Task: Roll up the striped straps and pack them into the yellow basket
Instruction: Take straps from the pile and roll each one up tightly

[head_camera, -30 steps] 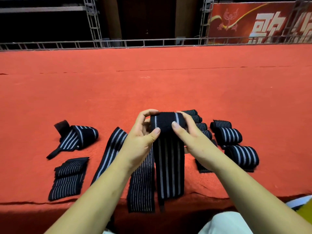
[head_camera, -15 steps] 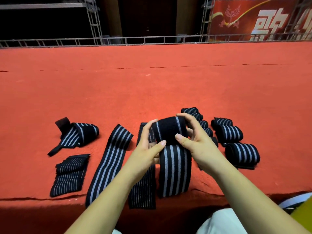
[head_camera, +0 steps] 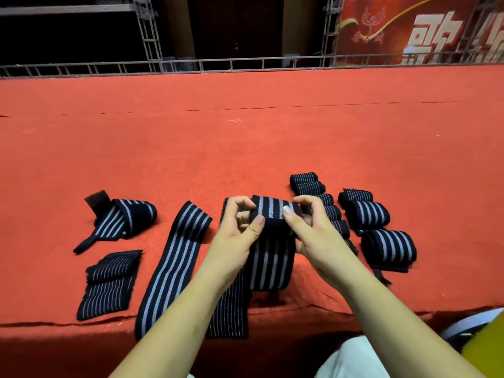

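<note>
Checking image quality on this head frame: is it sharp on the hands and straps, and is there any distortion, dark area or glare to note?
Head view: left hand, right hand and the strap being rolled are sharp, evenly lit; wide-angle bending curves the metal railing; the background behind it is very dark; shadow below the red carpet edge; no glare.

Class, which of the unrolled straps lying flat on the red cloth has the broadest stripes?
The long strap lying diagonally left of the left hand: its few stripes are wide, while the flat straps beside it carry many thin lines.
</note>
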`<state>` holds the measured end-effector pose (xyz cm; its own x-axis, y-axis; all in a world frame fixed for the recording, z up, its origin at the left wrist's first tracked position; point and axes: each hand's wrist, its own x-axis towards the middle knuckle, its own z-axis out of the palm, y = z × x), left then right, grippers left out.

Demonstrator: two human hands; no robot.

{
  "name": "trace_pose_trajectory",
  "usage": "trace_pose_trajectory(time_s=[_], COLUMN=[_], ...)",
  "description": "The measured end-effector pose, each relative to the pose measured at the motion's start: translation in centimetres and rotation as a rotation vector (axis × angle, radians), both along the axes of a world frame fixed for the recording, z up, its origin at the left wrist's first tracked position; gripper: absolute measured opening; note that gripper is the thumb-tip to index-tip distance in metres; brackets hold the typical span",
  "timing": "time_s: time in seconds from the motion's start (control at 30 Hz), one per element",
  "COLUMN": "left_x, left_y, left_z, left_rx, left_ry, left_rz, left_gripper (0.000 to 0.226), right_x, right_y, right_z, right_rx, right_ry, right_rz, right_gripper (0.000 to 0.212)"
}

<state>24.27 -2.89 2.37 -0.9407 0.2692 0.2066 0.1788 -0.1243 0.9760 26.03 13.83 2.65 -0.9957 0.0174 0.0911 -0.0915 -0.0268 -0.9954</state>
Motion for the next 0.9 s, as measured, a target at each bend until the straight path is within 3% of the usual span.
trace_pose_trajectory(time_s=[0.1,0.17,0.3,0.43,0.67,0.77,0.9], left_x=[-0.2,-0.2,0.0,0.7,0.9,0.2,-1.3], left_y=[-0.4,-0.6,-0.7,-0.8,0.9,1.7,2.0], left_z=[0.0,-0.2,0.2,0.8,0.9,0.3,-0.2], left_rx=[0.082,0.078,0.042,-0.081,0.180,0.188,0.202], left_ry=[-0.054,-0.081,-0.105,-0.192,-0.328,-0.298,-0.268], left_rz=[-0.018,-0.037,-0.077,-0.237,-0.273,-0.249,-0.256], left_gripper=[0.057,0.064,0.051,0.057,0.033,0.021,0.023], right_x=[0.2,0.4,0.2,0.0,0.5,0.4,-0.4], right_y=[0.5,0.8,1.3,2.2,2.7,3.3,3.9], right_z=[0.1,0.2,0.0,-0.4,-1.3,-0.9,-0.1], right_rx=[-0.009,-0.001,-0.099,-0.126,-0.115,-0.174,-0.204], right_ry=[-0.106,-0.105,-0.043,-0.020,0.012,-0.023,-0.094], right_rz=[0.113,0.152,0.137,0.128,0.124,0.176,0.172], right_gripper=[0.043,0.044,0.049,0.053,0.064,0.056,0.019])
